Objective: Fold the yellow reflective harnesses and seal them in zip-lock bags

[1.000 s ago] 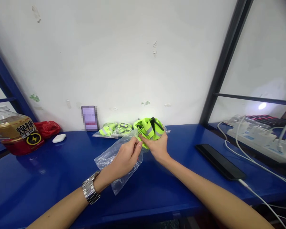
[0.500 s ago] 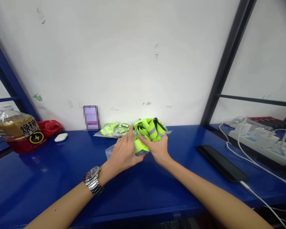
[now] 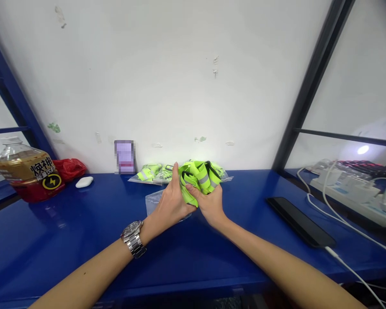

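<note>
Between my hands is a folded bundle of reflective straps [image 3: 202, 177], neon yellow-green with silver bands and black edging. My right hand [image 3: 210, 199] grips it from the lower right, thumb across its front. Against its left side presses my left hand [image 3: 173, 197], fingers pointing up and thumb underneath. A clear plastic bag [image 3: 152, 202] lies on the table under my left hand, which hides part of it. Behind the bundle, more neon straps in clear bags [image 3: 149, 172] rest by the wall.
The blue table [image 3: 83, 231] meets a white wall. At left stand a large drink bottle [image 3: 28, 169], a red plastic bag [image 3: 70, 168] and a white earbud case [image 3: 84, 182]. A blurred phone [image 3: 125, 157] leans on the wall. At right are a cabled black phone [image 3: 300, 221] and power strip [image 3: 350, 195].
My left hand has shifted slightly right against the bundle. More of the clear bag shows beside that hand. The view has turned a little left.
</note>
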Available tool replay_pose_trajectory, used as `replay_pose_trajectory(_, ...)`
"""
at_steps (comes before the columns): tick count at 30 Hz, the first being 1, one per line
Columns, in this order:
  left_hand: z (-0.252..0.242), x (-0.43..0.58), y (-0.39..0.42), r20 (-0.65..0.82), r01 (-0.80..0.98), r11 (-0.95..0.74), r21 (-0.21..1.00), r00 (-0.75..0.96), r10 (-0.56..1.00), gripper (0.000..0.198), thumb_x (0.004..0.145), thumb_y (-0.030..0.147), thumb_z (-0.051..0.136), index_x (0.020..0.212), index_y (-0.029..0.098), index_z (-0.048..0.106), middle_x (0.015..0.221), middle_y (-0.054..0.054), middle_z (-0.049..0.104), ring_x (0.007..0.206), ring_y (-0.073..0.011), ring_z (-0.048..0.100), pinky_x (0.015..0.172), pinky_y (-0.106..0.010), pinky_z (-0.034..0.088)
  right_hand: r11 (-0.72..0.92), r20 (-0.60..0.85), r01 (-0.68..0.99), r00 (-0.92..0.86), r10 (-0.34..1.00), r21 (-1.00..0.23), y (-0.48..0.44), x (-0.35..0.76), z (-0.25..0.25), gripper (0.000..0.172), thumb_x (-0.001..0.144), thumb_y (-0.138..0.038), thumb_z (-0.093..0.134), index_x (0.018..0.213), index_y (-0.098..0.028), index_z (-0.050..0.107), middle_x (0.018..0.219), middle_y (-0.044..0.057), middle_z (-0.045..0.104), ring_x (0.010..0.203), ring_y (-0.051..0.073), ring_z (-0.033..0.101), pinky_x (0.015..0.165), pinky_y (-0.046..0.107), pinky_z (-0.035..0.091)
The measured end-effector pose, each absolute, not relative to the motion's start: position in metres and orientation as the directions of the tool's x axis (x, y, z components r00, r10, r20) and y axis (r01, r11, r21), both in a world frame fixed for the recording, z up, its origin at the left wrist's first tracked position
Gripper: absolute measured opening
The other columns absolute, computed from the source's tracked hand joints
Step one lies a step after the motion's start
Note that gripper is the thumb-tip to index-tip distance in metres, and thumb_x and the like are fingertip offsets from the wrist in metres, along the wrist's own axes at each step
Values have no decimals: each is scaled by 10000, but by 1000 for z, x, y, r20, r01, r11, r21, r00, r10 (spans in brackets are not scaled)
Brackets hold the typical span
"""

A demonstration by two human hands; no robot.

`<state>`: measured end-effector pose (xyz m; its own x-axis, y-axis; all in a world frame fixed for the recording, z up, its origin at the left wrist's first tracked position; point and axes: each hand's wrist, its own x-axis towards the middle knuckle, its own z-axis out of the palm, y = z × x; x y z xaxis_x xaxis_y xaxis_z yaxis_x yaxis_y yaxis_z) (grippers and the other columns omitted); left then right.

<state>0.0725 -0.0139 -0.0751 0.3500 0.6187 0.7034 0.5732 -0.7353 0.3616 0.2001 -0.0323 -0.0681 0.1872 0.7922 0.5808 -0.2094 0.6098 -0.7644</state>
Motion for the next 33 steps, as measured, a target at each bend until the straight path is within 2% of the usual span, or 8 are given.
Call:
replay_pose_trajectory(8, -72, 73, -18, 706, 574, -698, 429, 269, 655, 1176, 680, 313, 715, 1481, 121, -124, 1371, -259, 447, 1169, -355, 554, 883, -464, 505, 584, 579, -220, 94, 810, -781, -22, 196, -89, 614, 806, -505, 648, 1326, -223, 487, 1266, 90, 621, 1199, 257, 566, 1040, 424, 445)
replay_pose_trajectory(12, -71, 68, -16, 689, 565, -706, 427, 303, 658, 1083, 643, 284, 724, 1481, 145, 52, 1327, -205, 495, 1130, -332, 570, 872, -435, 505, 581, 592, -202, 9, 806, -789, -21, 203, -92, 559, 869, -474, 579, 1356, -233, 450, 1354, 79, 549, 1283, 224, 487, 1106, 408, 360)
replay_pose_trajectory(14, -70, 63, -14, 670, 552, -711, 436, 328, 666, 1052, 607, 257, 733, 1462, 155, 128, 1255, -167, 551, 1074, -314, 595, 851, -416, 511, 551, 576, -198, -97, 812, -811, -22, 211, -89, 561, 853, -447, 608, 1354, -246, 456, 1372, 66, 531, 1307, 221, 458, 1112, 421, 348)
replay_pose_trajectory(17, -67, 56, -11, 655, 529, -725, 441, 362, 663, 1029, 603, 264, 733, 1449, 133, 162, 1196, -153, 586, 1029, -302, 608, 838, -405, 512, 516, 546, -178, -251, 799, -838, -23, 224, -80, 632, 756, -387, 725, 1326, -249, 488, 1352, 63, 548, 1269, 241, 498, 1056, 438, 417)
replay_pose_trajectory(21, -65, 51, -12, 643, 501, -764, 407, 438, 629, 1021, 627, 238, 701, 1468, 141, 130, 1205, -147, 583, 1019, -283, 614, 832, -381, 516, 598, 597, -90, -277, 753, -796, -19, 233, -72, 598, 673, -347, 790, 1212, -195, 578, 1192, 87, 657, 1115, 253, 610, 964, 437, 497)
replay_pose_trajectory(26, -65, 54, -19, 646, 513, -773, 373, 454, 613, 1065, 690, 277, 675, 1503, 151, -2, 1308, -197, 516, 1088, -305, 593, 854, -399, 512, 633, 636, -65, -107, 764, -771, -9, 227, -81, 540, 583, -309, 845, 1069, -193, 639, 1085, 80, 702, 1012, 262, 655, 925, 441, 518)
replay_pose_trajectory(29, -64, 56, -21, 638, 512, -755, 411, 430, 639, 1118, 669, 250, 674, 1503, 150, -65, 1215, -179, 578, 959, -281, 639, 781, -380, 525, 637, 637, -29, -36, 770, -771, -8, 222, -89, 541, 571, -311, 851, 1062, -201, 651, 1095, 82, 700, 1033, 272, 642, 959, 452, 493)
replay_pose_trajectory(33, -61, 55, -20, 597, 504, -727, 466, 427, 679, 1188, 612, 220, 694, 1499, 142, -94, 1063, -123, 627, 811, -237, 636, 695, -347, 516, 617, 612, -3, -125, 781, -787, -13, 221, -88, 476, 656, -334, 795, 1090, -203, 650, 1106, 82, 697, 1029, 279, 640, 932, 459, 503)
